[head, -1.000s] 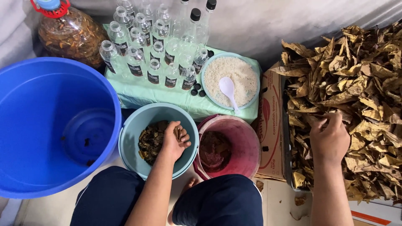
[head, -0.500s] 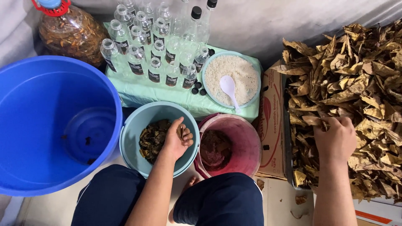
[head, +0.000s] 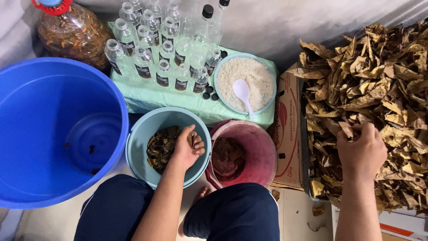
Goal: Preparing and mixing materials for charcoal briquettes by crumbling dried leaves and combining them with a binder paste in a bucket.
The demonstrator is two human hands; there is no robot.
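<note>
- Floor-level work spot against a pale wall; we sit cross-legged, containers ranged in front of our knees.
- Far left: big blue tub (head: 49, 129), nearly bare inside, only a few dark scraps on its bottom. It touches the light blue bowl (head: 136, 147); a nudge of our knee could shove one against the other.
- Behind it, a large clear jug (head: 73, 31) with a red collar, packed with brown leaf pieces.
- Our left hand (head: 187, 147) rests inside the light blue bowl, fingers curled together over what looks like a bit of leaf; we cannot tell how firmly it is pinched. Wet dark leaves (head: 161, 147) lie heaped just beside the hand. Risk: a loose hold lets the piece drop on the rim or floor.
- Behind the bowl, a mint-green cloth (head: 147, 96) carries a cluster of small clear bottles (head: 156, 53), some uncapped, loose black caps (head: 209, 93) beside them. They stand close together; a careless reach could topple several.
- White bowl of rice (head: 245, 82) with a white spoon (head: 243, 93) lying in it, near the cloth's right edge.
- Maroon bucket (head: 263, 151) holds a dark brown mass (head: 227, 158), touching the light blue bowl.
- Cardboard box (head: 287, 129) to the right, heaped with dry leaves (head: 379, 89).
- Our right hand (head: 361, 149) is pressed into the pile, fingers closed around dry leaves. Brittle leaves may crumble, and crumbs already lie on the floor (head: 312, 218).
</note>
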